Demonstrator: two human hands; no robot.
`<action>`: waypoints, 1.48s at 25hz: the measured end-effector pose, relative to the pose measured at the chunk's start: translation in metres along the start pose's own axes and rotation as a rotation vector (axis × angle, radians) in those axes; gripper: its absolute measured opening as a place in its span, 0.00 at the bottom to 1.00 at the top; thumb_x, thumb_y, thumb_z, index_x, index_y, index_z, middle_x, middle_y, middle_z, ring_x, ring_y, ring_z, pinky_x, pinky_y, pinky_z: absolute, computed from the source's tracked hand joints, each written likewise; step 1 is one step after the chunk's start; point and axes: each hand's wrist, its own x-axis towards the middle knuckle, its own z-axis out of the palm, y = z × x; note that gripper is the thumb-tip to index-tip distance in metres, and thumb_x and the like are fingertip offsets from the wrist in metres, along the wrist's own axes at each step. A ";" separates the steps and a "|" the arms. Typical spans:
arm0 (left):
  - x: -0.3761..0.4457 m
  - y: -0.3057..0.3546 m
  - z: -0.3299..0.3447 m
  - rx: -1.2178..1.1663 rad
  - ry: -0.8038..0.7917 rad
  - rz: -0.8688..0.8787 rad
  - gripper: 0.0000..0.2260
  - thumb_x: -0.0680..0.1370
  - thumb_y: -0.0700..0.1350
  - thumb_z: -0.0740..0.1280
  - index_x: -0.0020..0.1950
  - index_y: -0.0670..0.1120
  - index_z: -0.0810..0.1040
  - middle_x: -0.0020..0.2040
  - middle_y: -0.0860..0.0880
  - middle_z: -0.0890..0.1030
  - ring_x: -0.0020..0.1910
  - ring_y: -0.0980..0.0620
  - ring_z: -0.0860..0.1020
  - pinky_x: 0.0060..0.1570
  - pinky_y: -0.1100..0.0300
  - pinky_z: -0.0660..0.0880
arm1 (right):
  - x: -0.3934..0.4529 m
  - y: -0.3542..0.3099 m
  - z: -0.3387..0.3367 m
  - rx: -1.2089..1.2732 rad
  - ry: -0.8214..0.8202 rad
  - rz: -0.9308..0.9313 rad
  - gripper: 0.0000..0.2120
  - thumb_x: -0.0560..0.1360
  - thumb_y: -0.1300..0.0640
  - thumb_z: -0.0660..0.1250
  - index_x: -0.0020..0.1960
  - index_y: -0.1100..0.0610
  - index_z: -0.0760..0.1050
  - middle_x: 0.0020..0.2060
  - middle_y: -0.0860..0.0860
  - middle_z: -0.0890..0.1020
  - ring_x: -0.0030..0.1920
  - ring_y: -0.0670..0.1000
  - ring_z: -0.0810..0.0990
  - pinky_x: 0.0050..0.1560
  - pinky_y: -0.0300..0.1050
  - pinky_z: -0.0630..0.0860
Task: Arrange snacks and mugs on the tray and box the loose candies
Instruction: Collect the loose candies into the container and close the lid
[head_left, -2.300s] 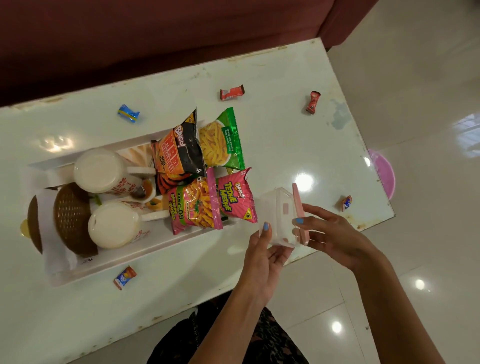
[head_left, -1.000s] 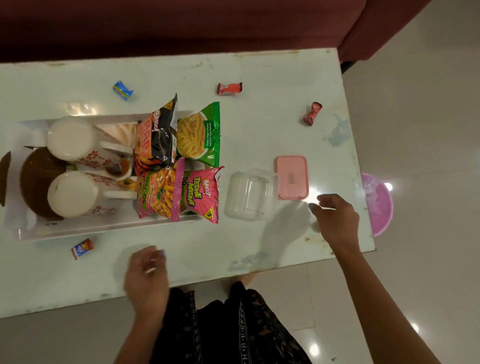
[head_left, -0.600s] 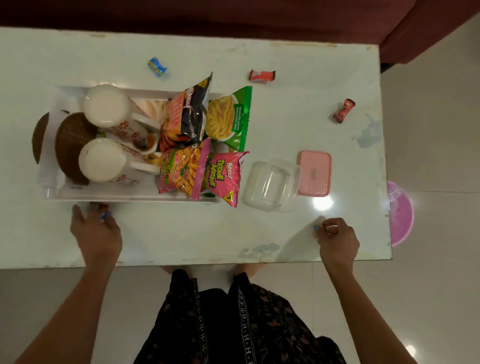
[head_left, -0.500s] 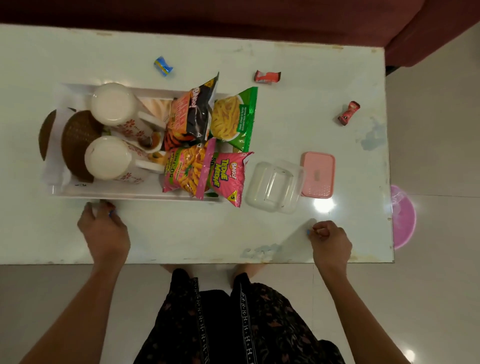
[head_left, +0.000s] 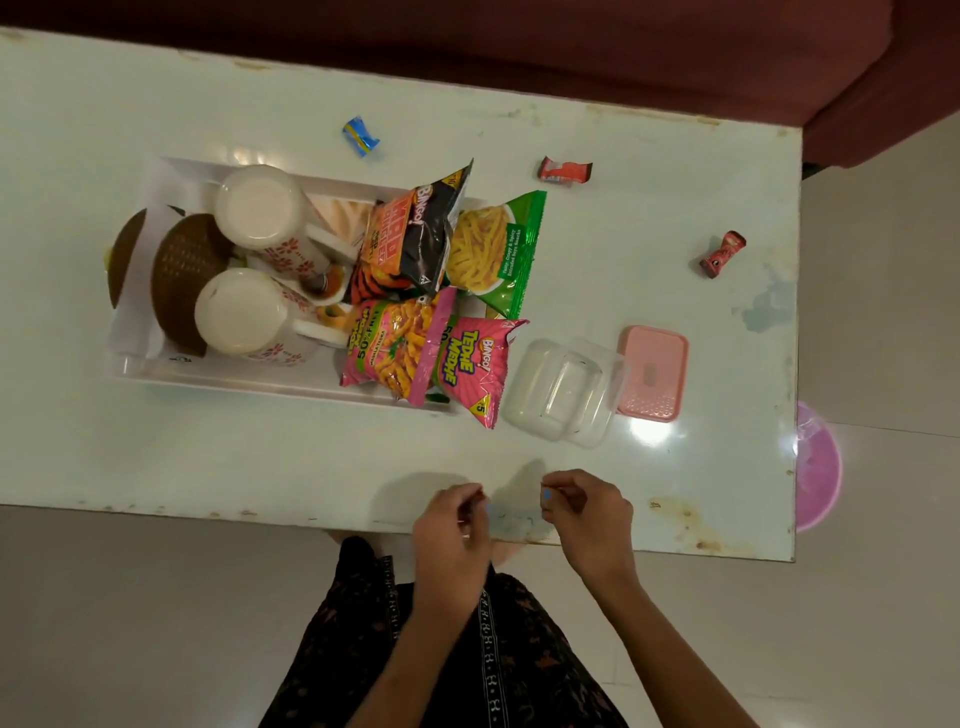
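A white tray (head_left: 234, 382) holds two white flowered mugs (head_left: 260, 208) (head_left: 241, 312) and several snack packets (head_left: 415, 234), the pink one (head_left: 472, 364) hanging over its right end. Just right of it an open clear box (head_left: 563, 392) stands beside its pink lid (head_left: 653, 371). Loose candies lie at the back: a blue one (head_left: 360, 136), a red one (head_left: 564, 170) and a dark red one (head_left: 722, 254). My left hand (head_left: 452, 525) and my right hand (head_left: 587, 514) hover close together at the table's front edge. Both are pinched shut, and the small candy in each is hidden by the fingers.
Brown woven baskets (head_left: 184, 275) fill the tray's left end. The white table (head_left: 156, 457) ends just behind my hands. A maroon sofa (head_left: 519, 41) runs along the far side. A pink round object (head_left: 815, 467) lies on the floor to the right.
The box and lid were set down. My hands reached to a candy below the tray and one at the right edge, closed, then came together at the front edge. Both candies are gone from the table.
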 end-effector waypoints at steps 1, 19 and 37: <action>-0.004 0.017 0.013 -0.086 0.010 -0.018 0.06 0.75 0.39 0.66 0.50 0.42 0.80 0.44 0.49 0.82 0.41 0.54 0.80 0.41 0.75 0.72 | -0.002 -0.005 -0.007 0.080 0.040 0.021 0.07 0.71 0.64 0.70 0.45 0.53 0.81 0.36 0.47 0.84 0.38 0.46 0.84 0.45 0.39 0.81; 0.032 0.102 0.045 -0.194 -0.048 -0.031 0.07 0.75 0.38 0.65 0.50 0.45 0.81 0.46 0.49 0.83 0.41 0.64 0.78 0.37 0.78 0.71 | 0.167 -0.047 -0.108 -0.026 0.460 -0.077 0.21 0.73 0.57 0.69 0.64 0.59 0.72 0.61 0.55 0.78 0.62 0.56 0.76 0.59 0.32 0.71; 0.024 0.101 0.045 -0.194 -0.116 -0.086 0.08 0.75 0.39 0.65 0.46 0.50 0.80 0.42 0.54 0.83 0.42 0.59 0.80 0.40 0.76 0.72 | 0.133 -0.066 -0.098 0.035 0.340 -0.232 0.05 0.68 0.55 0.74 0.39 0.56 0.81 0.32 0.48 0.82 0.32 0.42 0.78 0.36 0.24 0.68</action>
